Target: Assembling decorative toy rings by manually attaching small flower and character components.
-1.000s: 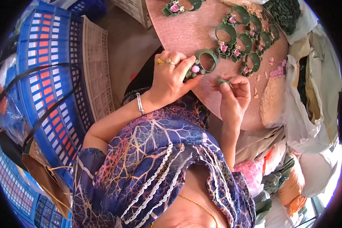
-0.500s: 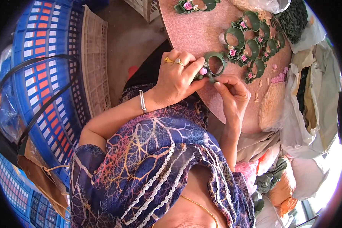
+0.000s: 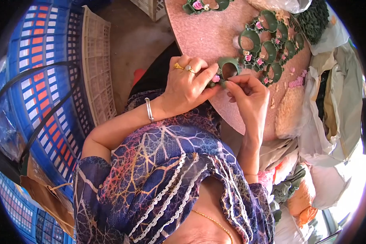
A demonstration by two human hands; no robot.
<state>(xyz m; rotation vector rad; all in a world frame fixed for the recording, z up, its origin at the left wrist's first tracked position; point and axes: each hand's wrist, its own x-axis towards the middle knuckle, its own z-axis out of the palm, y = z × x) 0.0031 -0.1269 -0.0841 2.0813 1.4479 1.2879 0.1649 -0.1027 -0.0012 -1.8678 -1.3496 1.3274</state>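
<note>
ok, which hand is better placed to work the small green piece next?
Probably the right hand: it pinches the small green piece, while the left hand is occupied holding the green ring by its flowered side.

Blue crate (image 3: 57, 91) is standing at left; beige crate (image 3: 97, 65) is standing just beside it. Black strap (image 3: 49, 65) is looping across blue crate. Brown bag (image 3: 42, 199) is sitting below strap. Pale crate (image 3: 148, 8) is resting on floor (image 3: 130, 44), top edge. Red item (image 3: 139, 75), partly hidden, is showing right of beige crate. Orange bag (image 3: 301, 191) is lying beside white bag (image 3: 331, 187), lower right.
</note>
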